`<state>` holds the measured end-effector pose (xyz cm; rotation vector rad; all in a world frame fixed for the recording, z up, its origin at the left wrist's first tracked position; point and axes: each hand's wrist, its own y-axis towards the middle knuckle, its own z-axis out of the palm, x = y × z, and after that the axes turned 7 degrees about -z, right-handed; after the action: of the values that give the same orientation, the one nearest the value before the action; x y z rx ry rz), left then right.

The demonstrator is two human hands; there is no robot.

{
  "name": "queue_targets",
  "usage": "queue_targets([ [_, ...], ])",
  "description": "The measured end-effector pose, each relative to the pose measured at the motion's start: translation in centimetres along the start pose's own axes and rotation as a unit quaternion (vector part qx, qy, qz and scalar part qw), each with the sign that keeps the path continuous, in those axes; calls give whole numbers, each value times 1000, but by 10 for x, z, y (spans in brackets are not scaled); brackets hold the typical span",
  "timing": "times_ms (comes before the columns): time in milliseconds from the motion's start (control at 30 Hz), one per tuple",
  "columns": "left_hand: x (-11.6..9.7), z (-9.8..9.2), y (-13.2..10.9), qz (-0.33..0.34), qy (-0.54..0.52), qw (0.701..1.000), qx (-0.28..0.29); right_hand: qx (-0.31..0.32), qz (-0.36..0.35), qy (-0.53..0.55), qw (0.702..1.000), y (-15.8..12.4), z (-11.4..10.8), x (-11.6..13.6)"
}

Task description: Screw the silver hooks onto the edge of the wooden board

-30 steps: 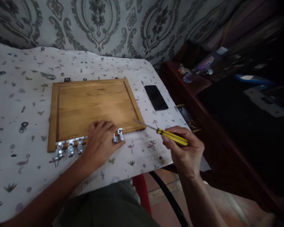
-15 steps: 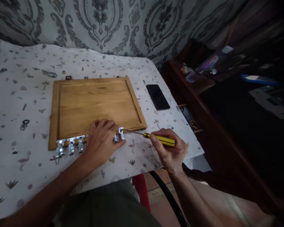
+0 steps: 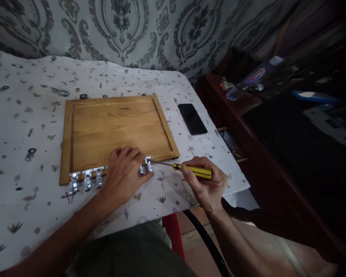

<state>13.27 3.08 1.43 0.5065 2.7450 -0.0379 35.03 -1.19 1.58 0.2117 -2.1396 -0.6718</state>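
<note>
A framed wooden board [image 3: 115, 129] lies flat on the patterned tablecloth [image 3: 23, 115]. Several metal hooks [image 3: 86, 181] line its near edge. My left hand [image 3: 123, 175] rests palm down over the near edge, fingers curled on the hooks, its fingertips beside the rightmost hook [image 3: 148, 164]. My right hand [image 3: 206, 184] grips a yellow-and-black screwdriver [image 3: 190, 171]. The thin shaft points left, and its tip touches the rightmost hook.
A black phone [image 3: 192, 118] lies on the cloth right of the board. A dark wooden cabinet [image 3: 248, 127] with a plastic bottle [image 3: 248, 82] stands to the right. Patterned fabric [image 3: 118, 30] hangs behind. A red stool [image 3: 173, 234] and a black cable [image 3: 207, 246] sit below the table edge.
My right hand moved left with the screwdriver, bringing its tip from the board's right corner to the rightmost hook. My left hand stayed put.
</note>
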Motion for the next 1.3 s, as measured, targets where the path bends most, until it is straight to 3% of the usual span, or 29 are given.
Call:
queue_targets([
  [267,0,0,0,5,-5,1000,-2,29,-40,-8,999,10,1,5],
  [500,-1,0,0,-4,-13,1000,-3,155,-94,31,983,30,2,19],
  [600,-1,-1,0,-10,-12,1000,2,135,-95,25,986,35,-1,24],
  [800,1,0,0,4,-4,1000,-6,63,-35,2,997,30,-8,23],
  [967,1,0,0,6,1,1000,-8,99,-32,19,994,27,-8,22],
  [1300,0,1,0,6,-3,1000,-10,112,-58,9,992,30,1,23],
])
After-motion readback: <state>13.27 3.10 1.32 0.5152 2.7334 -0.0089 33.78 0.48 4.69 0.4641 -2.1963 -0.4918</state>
